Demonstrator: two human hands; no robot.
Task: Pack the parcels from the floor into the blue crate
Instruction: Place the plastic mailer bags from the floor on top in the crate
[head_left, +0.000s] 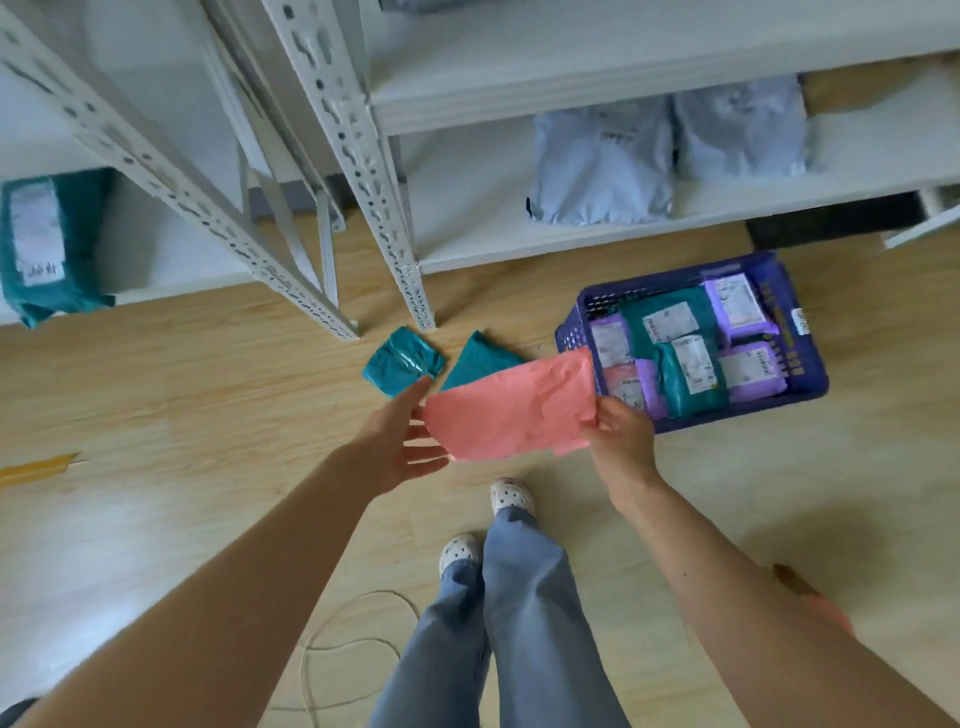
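Pink parcel (511, 410) held beside the blue crate (753, 408)
Right hand (621, 436) pinches its corner, left hand (400, 441) spread alongside; best laid flat over the crate's near corner.

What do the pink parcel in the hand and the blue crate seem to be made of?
Pink parcel: probably thin plastic mailer film with a matte finish; it is creased and bends limply. Blue crate: apparently rigid moulded plastic; its walls are a lattice of regular holes.
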